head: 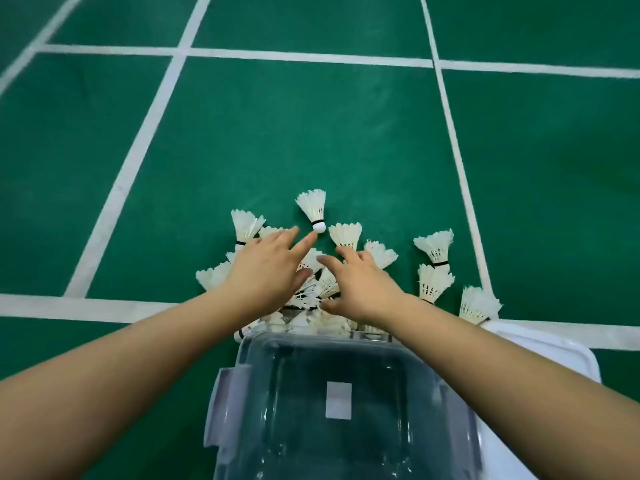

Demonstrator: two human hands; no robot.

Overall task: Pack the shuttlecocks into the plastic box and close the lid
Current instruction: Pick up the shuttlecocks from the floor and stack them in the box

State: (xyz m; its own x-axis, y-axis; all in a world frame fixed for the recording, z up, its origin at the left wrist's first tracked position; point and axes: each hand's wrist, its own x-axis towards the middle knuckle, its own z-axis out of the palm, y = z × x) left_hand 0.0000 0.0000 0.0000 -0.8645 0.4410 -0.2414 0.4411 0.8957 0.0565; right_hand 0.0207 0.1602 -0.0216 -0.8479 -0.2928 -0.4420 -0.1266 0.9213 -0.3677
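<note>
my left hand [266, 271] and right hand [363, 285] hang spread and loose, gripping nothing, over the shuttlecocks [313, 207] heaped beneath them, i reckon to rake them back into the empty box [242, 393] behind both hands, lid [554, 344] off

Single head-worn view, wide-angle, pitched forward and down. Plastic box [263, 393] close beneath lens, lower centre of frame; green court floor [311, 133] with white lines [131, 168] recedes across upper frame.
</note>
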